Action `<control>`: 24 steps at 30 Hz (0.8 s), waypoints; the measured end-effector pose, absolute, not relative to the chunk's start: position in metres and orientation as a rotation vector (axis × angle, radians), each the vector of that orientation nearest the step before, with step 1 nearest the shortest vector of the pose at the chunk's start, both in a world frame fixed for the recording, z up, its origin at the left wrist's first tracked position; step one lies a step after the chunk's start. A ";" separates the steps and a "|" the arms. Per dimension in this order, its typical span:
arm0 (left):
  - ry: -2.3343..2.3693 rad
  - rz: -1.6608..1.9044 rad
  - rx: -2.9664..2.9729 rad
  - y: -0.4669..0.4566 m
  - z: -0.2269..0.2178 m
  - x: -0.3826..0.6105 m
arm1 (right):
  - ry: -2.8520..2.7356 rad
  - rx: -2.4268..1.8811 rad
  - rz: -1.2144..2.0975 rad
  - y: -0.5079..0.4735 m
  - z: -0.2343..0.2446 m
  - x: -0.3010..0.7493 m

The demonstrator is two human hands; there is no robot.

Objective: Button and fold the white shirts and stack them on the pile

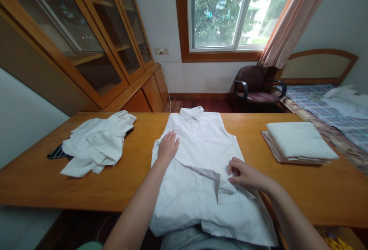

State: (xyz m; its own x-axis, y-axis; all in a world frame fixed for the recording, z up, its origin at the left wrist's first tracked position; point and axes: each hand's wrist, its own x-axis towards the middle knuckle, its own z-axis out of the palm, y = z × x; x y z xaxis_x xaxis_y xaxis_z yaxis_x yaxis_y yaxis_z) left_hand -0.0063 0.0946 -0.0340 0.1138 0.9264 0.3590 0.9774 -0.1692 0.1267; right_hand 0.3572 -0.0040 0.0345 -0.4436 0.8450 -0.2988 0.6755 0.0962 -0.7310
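One white collared shirt (pixel 198 137) lies on the tabletop (pixel 138 165), in the middle of its length. The collar reaches to the far edge, and the hem passes over the near edge, towards the person's lap.

Two hands are at this shirt. The left hand (pixel 168 145) is spread flat on the upper front, pressing and not gripping. The right hand (pixel 243 172) is half curled, with thumb and fingertips apart and nothing seen between them, so it looks released; it is above the opposite side of the shirt, and whether it touches the cloth I cannot tell.

Near the left end of the tabletop there is one crumpled heap of white clothes (pixel 97 139); near the right end, one stack of folded white cloth (pixel 300 141). Beyond the far edge stand one maroon armchair (pixel 253 83) and one bed (pixel 313 93).

A loose flap (pixel 225 190) crosses the shirt front, but its folds hide where it begins. The buttons are too faint to count. Under the heap, a dark striped piece (pixel 56 152) is mostly covered. How many garments the heap and the stack contain cannot be counted. The bed is cut off by the right border, and both forearms by the bottom one.
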 end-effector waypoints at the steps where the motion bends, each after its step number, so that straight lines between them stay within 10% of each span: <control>1: -1.928 -0.543 -2.235 0.095 -0.034 -0.006 | -2.154 -1.600 1.246 -0.005 0.033 0.360; 24: -1.929 -0.520 -2.220 0.095 -0.035 -0.007 | -1.975 -1.523 1.639 -0.009 0.050 0.367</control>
